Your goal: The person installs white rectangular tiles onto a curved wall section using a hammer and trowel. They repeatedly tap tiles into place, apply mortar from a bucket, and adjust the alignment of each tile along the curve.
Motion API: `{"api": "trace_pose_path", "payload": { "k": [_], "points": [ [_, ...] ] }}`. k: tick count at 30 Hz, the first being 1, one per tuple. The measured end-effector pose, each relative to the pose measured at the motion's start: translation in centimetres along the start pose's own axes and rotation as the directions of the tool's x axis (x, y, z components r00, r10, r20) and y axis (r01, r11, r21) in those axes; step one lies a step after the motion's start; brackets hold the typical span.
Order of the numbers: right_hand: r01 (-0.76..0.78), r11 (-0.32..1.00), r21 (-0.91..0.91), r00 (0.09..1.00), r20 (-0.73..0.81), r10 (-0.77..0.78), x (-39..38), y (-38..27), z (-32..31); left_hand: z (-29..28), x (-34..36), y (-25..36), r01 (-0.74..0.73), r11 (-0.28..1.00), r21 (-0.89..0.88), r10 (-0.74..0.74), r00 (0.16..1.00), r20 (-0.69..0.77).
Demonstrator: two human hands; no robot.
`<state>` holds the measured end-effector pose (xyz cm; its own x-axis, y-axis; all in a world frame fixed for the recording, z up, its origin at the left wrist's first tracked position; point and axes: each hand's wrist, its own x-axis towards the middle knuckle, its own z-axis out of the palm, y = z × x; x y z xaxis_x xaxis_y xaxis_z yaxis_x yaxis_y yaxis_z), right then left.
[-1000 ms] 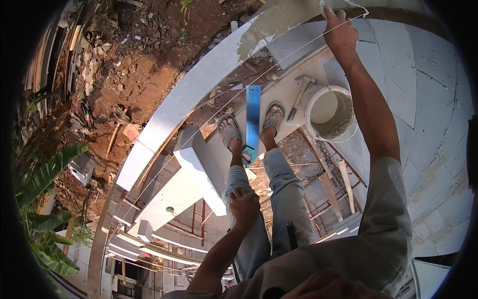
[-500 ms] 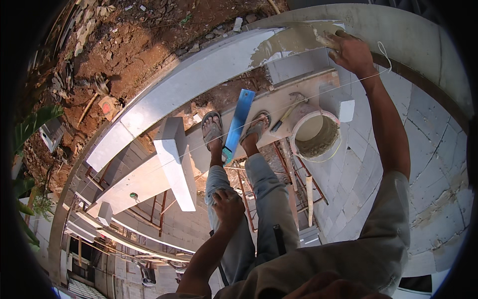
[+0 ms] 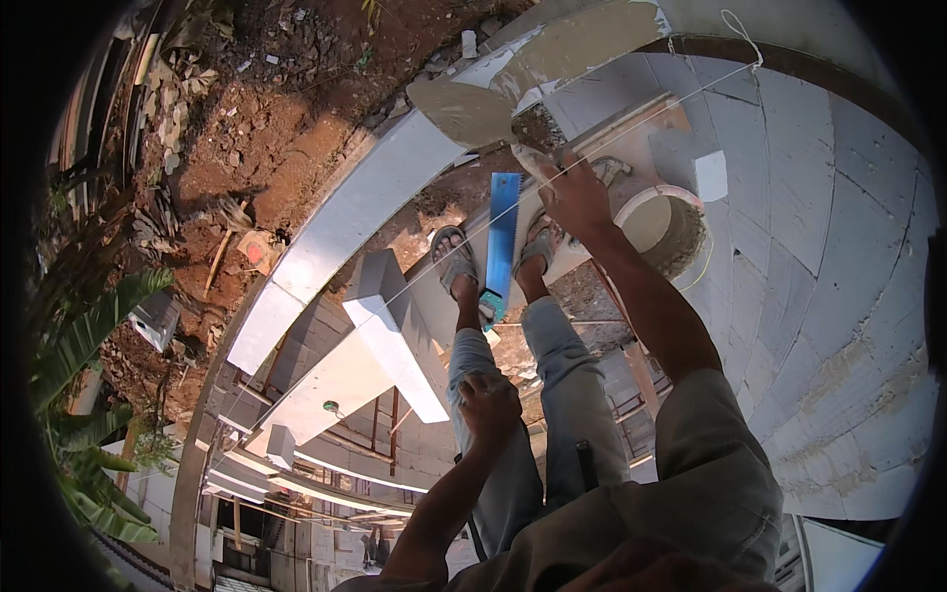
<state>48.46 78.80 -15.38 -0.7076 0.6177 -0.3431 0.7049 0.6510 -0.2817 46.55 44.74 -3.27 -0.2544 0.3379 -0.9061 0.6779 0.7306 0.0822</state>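
My right hand is closed round the pale, mortar-caked handle of a trowel. Its broad, grey-smeared blade appears to lie across the top of the curved white block wall; blade and mortar are hard to tell apart. Wet grey mortar coats the wall top farther right. My left hand rests on my left knee, empty, with its fingers draped over the trouser cloth. A blue handsaw with a green handle lies between my sandalled feet. Right of my right forearm stands a round bucket with mortar inside.
A taut string crosses above the plank under my feet. A white block lies across that plank on the left. A hammer is partly hidden behind my right hand. Red soil lies beyond the wall; scaffolding shows below.
My right hand has moved left and nearer along the wall with the trowel. Mortar at the far right of the wall is now uncovered. My left hand stays on the knee; the view has shifted.
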Motion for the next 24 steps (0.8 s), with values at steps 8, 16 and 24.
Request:
{"api": "trace_pose_path", "payload": {
  "k": [8, 16, 24],
  "points": [
    [-0.297, 0.873, -0.387, 0.955, -0.108, 0.277, 10.6, 13.2, -15.6, 0.9, -0.5, 0.3, 0.013, 0.995, 0.098, -0.004, 0.996, -0.091],
    [0.095, 0.995, 0.019, 0.942, 0.321, -0.096, 11.3, 7.1, -16.4, 1.6, -0.6, 0.3, 0.045, 0.999, 0.021, -0.044, 0.997, -0.062],
    [-0.031, 0.966, 0.257, 0.999, 0.000, 0.032, -1.9, 1.1, 0.7, 1.1, -0.1, 0.5, -0.023, 0.999, 0.032, 0.027, 0.992, -0.125]
  ]
}}
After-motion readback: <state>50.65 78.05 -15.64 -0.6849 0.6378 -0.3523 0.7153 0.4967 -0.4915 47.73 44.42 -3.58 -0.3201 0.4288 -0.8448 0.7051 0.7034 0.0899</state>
